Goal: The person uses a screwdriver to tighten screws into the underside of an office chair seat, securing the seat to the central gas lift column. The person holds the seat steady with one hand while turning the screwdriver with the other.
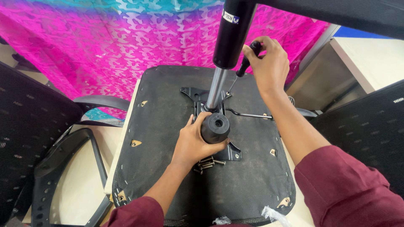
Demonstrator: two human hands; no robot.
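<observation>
An upturned office chair seat (168,138), black underneath, lies on a table. A black metal mechanism plate (232,152) is fixed at its middle, and a gas lift cylinder (229,38) rises from it, black above and chrome below. My left hand (193,141) grips a round black knob (216,127) on the plate. My right hand (269,63) holds a black-handled screwdriver (246,63), its thin shaft slanting down to the plate's far end. Several loose screws (207,162) lie on the seat just below my left hand.
A detached black armrest frame (63,168) lies at the left on the pale table (80,189). Black mesh chair backs stand at the far left (25,138) and right (370,122). A pink patterned cloth (105,46) hangs behind. A thin lever (250,114) juts right from the plate.
</observation>
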